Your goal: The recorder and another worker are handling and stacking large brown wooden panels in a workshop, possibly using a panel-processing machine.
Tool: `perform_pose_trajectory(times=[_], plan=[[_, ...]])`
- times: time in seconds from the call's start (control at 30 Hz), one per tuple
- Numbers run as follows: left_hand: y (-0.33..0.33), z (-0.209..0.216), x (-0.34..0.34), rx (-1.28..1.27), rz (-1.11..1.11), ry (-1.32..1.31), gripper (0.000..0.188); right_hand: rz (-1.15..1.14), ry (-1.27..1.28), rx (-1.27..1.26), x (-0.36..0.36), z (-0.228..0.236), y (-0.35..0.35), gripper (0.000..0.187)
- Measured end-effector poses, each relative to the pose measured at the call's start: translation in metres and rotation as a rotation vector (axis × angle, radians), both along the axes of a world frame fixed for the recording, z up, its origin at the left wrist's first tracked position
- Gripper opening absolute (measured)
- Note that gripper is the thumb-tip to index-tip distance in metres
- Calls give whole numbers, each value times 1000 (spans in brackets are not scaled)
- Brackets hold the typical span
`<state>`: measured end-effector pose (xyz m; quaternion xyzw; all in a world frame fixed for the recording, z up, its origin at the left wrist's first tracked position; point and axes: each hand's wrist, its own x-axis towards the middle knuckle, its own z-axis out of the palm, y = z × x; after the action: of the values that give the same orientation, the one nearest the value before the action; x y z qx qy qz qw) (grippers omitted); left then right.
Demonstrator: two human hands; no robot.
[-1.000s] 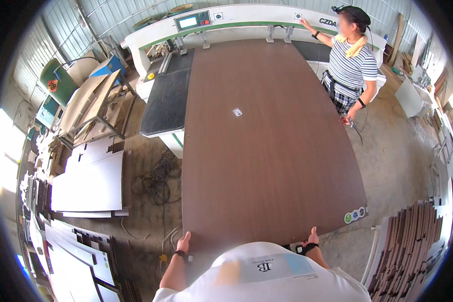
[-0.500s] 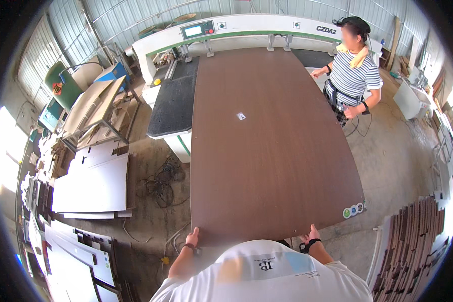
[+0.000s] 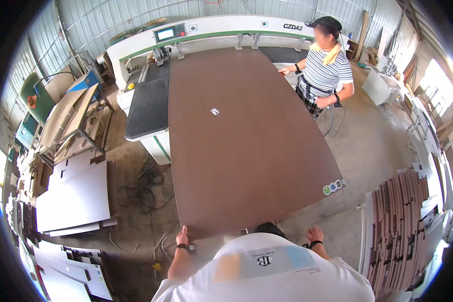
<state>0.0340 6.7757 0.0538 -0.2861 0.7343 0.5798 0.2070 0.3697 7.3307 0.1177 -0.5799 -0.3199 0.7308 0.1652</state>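
Note:
A large dark brown panel (image 3: 236, 161) stretches from the white machine (image 3: 211, 29) toward me, with a small white label on top and round stickers at its near right corner. My left hand (image 3: 182, 236) grips the near left corner of the panel, thumb on top and fingers hidden beneath. Off the near edge, to the right, my right hand (image 3: 315, 235) is apart from the panel, its fingers loosely spread with nothing visible in them. Another person (image 3: 322, 70) in a striped shirt stands at the far right side, one hand at the panel's edge.
Black machine tables (image 3: 148, 108) flank the panel. White boards (image 3: 75, 196) are piled on the left floor, near tangled cables (image 3: 143, 189). Stacked brown panels (image 3: 397, 231) stand at the right. A work table (image 3: 73, 118) with sheets is at the far left.
My right hand has come off the panel's near edge. The view has turned, so the panel and machine sit further left, with the panel angled differently. My left hand keeps its corner.

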Motion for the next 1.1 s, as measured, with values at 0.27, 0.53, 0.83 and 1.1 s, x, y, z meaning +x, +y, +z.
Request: perform_pose_trajectory(times=[0.27,0.53,0.83,1.1], plan=[[20,-7,25,239,309,-2,50,-72,-239,317,88,-31,42,14],[48,-26,36,367,537,-57,65,788,-738,734,29,-18,17,28],[110,-21,53,339,504,-23,61,843,-607,619,65,-23,43,25],[90,-58,58,404,362,-33,48,1316,-558,934,70,-66,40,24]])
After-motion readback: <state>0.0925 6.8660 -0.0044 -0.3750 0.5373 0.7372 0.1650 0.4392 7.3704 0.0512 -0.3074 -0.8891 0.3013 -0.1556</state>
